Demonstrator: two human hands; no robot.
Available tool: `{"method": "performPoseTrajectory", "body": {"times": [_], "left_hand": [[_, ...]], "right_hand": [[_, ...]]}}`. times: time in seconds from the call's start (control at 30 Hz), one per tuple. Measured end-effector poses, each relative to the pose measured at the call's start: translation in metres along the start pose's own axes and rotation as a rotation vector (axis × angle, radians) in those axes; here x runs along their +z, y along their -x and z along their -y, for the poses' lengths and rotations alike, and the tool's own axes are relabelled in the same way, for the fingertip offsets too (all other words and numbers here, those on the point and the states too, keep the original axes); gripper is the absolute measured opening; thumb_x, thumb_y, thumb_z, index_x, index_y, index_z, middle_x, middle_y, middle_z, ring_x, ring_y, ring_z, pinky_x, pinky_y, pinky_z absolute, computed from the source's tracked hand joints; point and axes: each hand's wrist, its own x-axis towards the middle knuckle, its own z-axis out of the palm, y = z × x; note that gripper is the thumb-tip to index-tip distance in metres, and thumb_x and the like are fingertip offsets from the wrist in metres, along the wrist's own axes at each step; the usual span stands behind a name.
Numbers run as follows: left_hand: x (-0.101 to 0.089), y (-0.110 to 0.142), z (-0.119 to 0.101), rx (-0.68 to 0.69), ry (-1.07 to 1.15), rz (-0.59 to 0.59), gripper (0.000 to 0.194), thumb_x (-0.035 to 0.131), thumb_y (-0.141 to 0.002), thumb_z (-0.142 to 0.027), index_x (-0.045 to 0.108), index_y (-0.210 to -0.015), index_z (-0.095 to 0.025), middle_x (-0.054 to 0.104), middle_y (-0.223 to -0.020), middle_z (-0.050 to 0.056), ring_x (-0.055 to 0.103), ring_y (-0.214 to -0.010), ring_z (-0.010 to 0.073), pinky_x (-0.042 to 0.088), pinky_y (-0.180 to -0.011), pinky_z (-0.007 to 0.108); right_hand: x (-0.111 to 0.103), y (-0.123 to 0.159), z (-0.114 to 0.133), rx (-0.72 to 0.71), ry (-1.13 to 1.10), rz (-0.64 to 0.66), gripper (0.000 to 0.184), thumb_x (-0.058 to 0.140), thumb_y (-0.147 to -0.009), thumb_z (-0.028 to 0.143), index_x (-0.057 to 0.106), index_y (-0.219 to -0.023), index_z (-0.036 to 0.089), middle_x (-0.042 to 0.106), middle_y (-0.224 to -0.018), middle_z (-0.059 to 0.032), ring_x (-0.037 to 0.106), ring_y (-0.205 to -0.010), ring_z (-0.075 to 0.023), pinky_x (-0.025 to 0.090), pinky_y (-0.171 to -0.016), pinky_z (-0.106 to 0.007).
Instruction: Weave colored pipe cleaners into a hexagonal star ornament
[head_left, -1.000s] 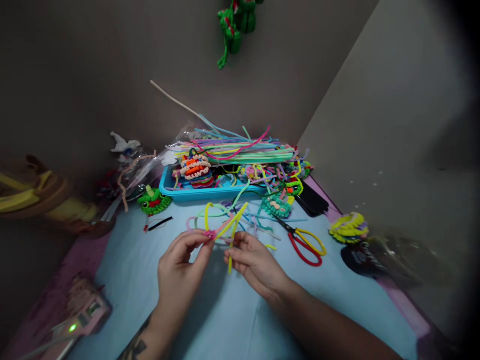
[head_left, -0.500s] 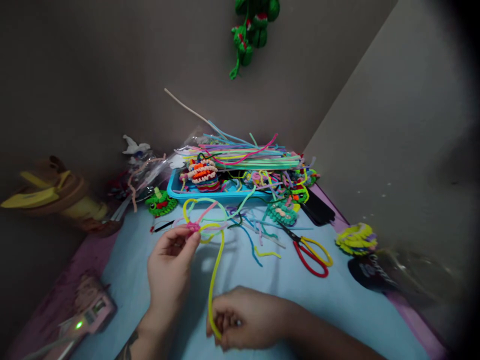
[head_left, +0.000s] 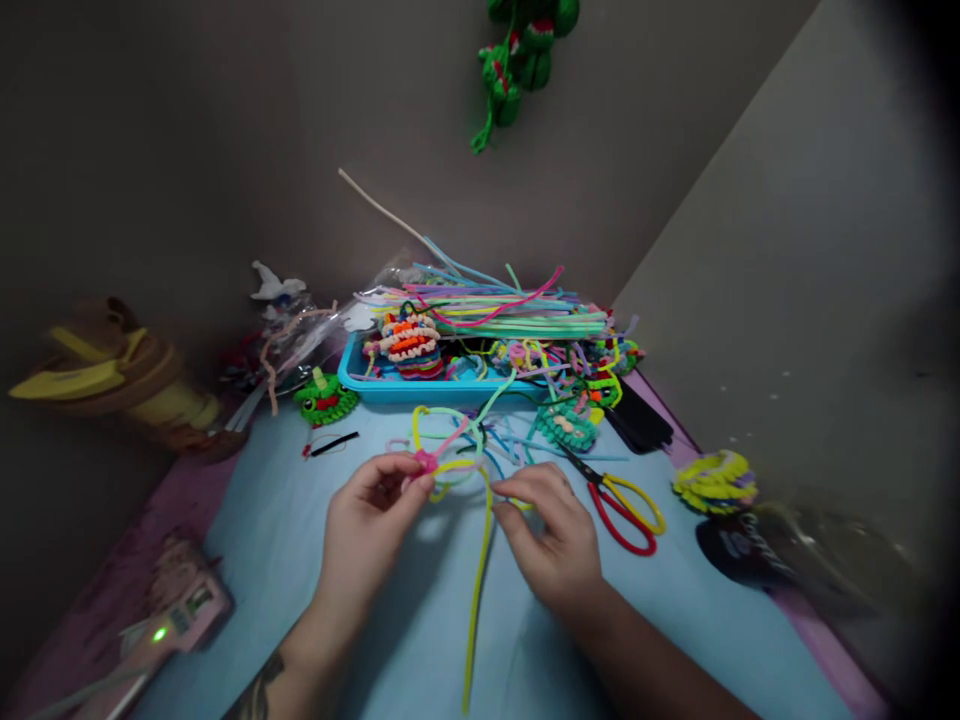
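My left hand (head_left: 379, 505) pinches the pink centre (head_left: 426, 463) of a loose piece made of fuzzy pipe cleaners. Yellow, mint, pink and lilac loops spread out from that centre. A long yellow pipe cleaner (head_left: 477, 600) arches to the right from it and hangs down over the blue cloth. Beside the bend of this strand is my right hand (head_left: 551, 535), its thumb and forefinger slightly apart with the fingertips close to the yellow stem. Whether they touch it is hard to see.
Scissors with red and yellow handles (head_left: 626, 515) lie right of my right hand. Behind stands a blue tray (head_left: 450, 392) piled with pipe cleaners. A green frog figure (head_left: 326, 398), a teal piece (head_left: 568, 427), a yellow bundle (head_left: 715, 482) and a pink device (head_left: 184, 625) surround the work area.
My right hand has let go of the yellow strand's lower part and moved up beside its bend. The strand now hangs straighter. My left hand and the piece have shifted right in view.
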Motion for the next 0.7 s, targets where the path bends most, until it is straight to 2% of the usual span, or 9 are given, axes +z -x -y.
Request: {"method": "performPoseTrajectory", "body": {"times": [0.07,0.17,0.4,0.7], "left_hand": [[0.0033,0.0025,-0.0012,-0.019,-0.006,0.070,0.015,0.075,-0.068,-0.024,0.066,-0.078,-0.017,0.072,-0.079,0.003,0.066,-0.071,0.0136,0.053,-0.065,0.022],[0.0062,0.0053,-0.0018,-0.022,-0.018,0.136,0.011,0.073,-0.070,-0.023,0.068,-0.079,-0.017,0.073,-0.080,0.003,0.067,-0.072,0.0135,0.054,-0.065,0.021],[0.0047,0.0071,-0.0028,-0.005,-0.066,0.165,0.011,0.070,-0.073,-0.024,0.072,-0.081,-0.017,0.074,-0.079,0.004,0.066,-0.071,0.0151,0.054,-0.064,0.023],[0.0066,0.0079,-0.0046,-0.059,-0.080,0.210,0.013,0.073,-0.069,-0.024,0.074,-0.080,-0.018,0.076,-0.081,0.006,0.070,-0.074,0.0180,0.056,-0.068,0.026]], "right_hand": [[0.0012,0.0020,-0.0024,-0.093,0.079,0.019,0.020,0.059,-0.082,0.011,0.065,-0.097,0.023,0.066,-0.085,-0.0042,0.058,-0.080,-0.0182,0.045,-0.076,-0.034],[0.0043,0.0047,-0.0049,-0.134,0.144,0.043,0.023,0.060,-0.082,0.010,0.064,-0.101,0.023,0.066,-0.089,-0.0053,0.056,-0.085,-0.0196,0.044,-0.078,-0.036],[0.0052,0.0029,-0.0028,-0.078,0.158,0.097,0.016,0.058,-0.084,0.013,0.066,-0.093,0.023,0.066,-0.084,-0.0043,0.055,-0.083,-0.0198,0.043,-0.078,-0.036],[0.0064,0.0006,-0.0021,-0.050,0.117,0.121,0.015,0.055,-0.086,0.013,0.065,-0.092,0.023,0.069,-0.083,-0.0038,0.058,-0.082,-0.0189,0.043,-0.078,-0.037]]}}
